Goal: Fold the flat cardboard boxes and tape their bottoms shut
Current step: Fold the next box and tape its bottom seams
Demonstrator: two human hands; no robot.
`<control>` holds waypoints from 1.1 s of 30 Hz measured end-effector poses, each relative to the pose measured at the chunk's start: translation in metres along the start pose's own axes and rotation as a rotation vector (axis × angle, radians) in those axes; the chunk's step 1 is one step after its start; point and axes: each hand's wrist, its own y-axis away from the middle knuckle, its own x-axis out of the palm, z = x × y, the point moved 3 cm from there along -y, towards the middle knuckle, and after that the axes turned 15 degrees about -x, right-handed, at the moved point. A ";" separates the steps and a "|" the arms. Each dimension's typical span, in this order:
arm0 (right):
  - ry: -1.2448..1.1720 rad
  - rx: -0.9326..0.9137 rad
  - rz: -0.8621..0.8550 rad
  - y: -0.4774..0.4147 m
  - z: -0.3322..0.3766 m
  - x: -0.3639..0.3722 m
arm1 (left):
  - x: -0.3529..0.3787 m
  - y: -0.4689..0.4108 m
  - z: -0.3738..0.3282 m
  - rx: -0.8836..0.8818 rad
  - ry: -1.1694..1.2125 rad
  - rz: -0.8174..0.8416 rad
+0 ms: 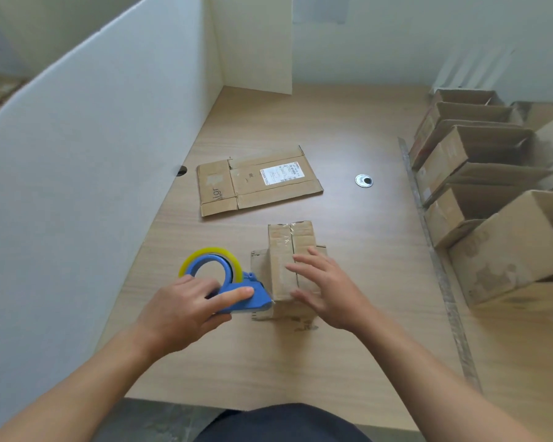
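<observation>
A small folded cardboard box point(289, 250) stands bottom-up on the wooden table point(348, 138), with clear tape running along its centre seam. My right hand point(324, 287) rests on its near end with straight fingers spread over the flaps. My left hand point(186, 309) grips a blue tape dispenser point(233, 288) carrying a yellowish roll of tape; its front edge touches the box's near left corner. A flat unfolded box point(256, 183) with a white label lies farther back on the table.
Several folded open boxes point(470, 173) are lined up at the right, the nearest large one point(511, 250) tipped on its side. A white partition point(93, 154) walls the left. A metal cable grommet point(364, 180) sits in the table.
</observation>
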 end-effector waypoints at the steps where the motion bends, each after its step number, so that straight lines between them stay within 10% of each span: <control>1: -0.068 0.010 -0.027 0.000 0.005 -0.004 | -0.003 0.000 -0.004 0.011 -0.013 -0.004; 11: -0.433 -0.047 -0.016 0.014 0.027 -0.006 | -0.016 -0.002 -0.035 0.065 -0.016 -0.110; 19: -0.264 0.061 -0.257 0.004 0.023 -0.011 | -0.017 -0.002 -0.041 0.093 0.036 -0.061; 27: -0.461 0.467 -0.391 0.054 -0.020 -0.034 | -0.037 -0.008 0.007 -0.423 0.192 0.631; 33: -0.483 0.669 -0.362 0.052 -0.033 -0.022 | -0.026 -0.046 0.003 -0.620 0.351 0.852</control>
